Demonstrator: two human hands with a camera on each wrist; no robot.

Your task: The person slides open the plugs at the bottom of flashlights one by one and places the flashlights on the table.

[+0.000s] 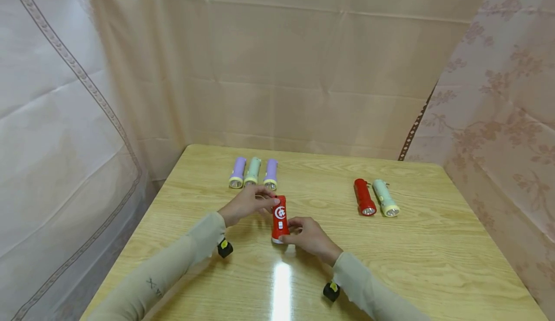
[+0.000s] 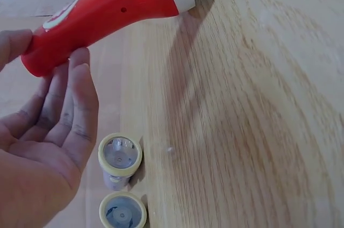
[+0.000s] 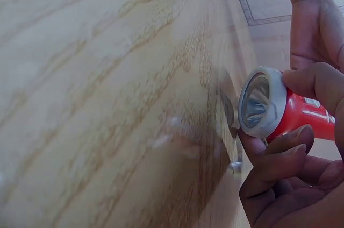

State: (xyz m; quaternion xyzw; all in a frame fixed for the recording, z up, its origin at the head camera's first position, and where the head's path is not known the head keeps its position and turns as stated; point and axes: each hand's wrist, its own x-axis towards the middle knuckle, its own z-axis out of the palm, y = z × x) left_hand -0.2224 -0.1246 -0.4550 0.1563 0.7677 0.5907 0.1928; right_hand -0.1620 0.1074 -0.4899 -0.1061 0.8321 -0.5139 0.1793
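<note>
Right hand (image 1: 310, 236) near, left hand (image 1: 247, 206) beyond, pinching opposite ends of a glossy red, white-rimmed flashlight (image 1: 280, 219).
I read it as held over the pale wood-grain table (image 1: 416, 263), lens end toward the wearer: thumb and fingers of each hand on it, white slide switch and round white flower print uppermost, silvery reflector showing in my right wrist view. Farther, at right, an all-red flashlight (image 1: 363, 196) beside a mint-green, cream-rimmed flashlight (image 1: 384, 195); farthest, two lilac, cream-rimmed flashlights (image 1: 238, 168) (image 1: 271, 170) flank another mint-green one (image 1: 253, 168).
</note>
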